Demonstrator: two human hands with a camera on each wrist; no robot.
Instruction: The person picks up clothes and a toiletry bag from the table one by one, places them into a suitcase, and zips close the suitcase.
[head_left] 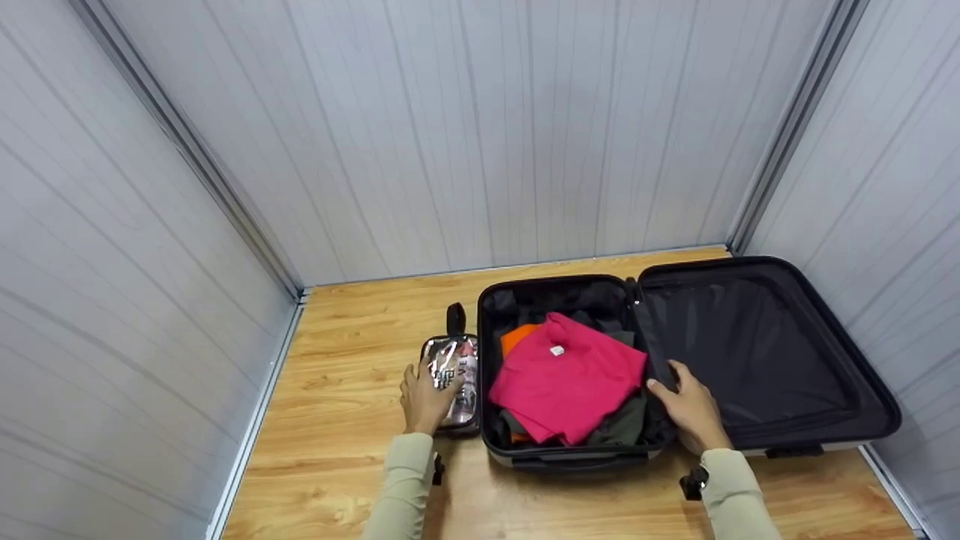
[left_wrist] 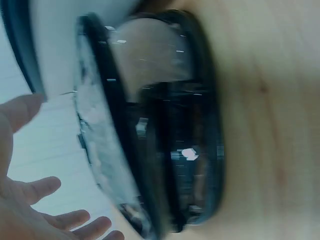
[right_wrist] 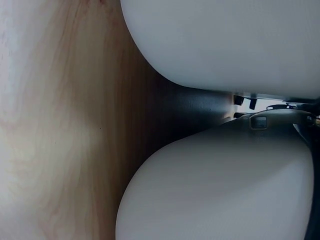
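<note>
My left hand (head_left: 427,397) is over a clear toiletry bag (head_left: 466,405) with black trim, its fingers spread. In the left wrist view, the hand's fingers (left_wrist: 45,187) are spread beside the bag's transparent top (left_wrist: 100,125). The bag lies against the left side of an open suitcase (head_left: 585,459). Inside that half, a bright pink garment (head_left: 570,382) covers dark and orange clothing (head_left: 516,337). My right hand (head_left: 694,409) grips the suitcase's dark inner edge between its halves, thumb on the garment side. The right wrist view does not show this hand.
The suitcase lid (head_left: 750,352) lies flat on the right, its lining dark, close to the right wall (head_left: 885,247). A black strap (head_left: 455,319) extends behind the toiletry bag. Wood-look floor (head_left: 345,375) lies to the left, and a pale panelled wall (head_left: 480,150) stands behind.
</note>
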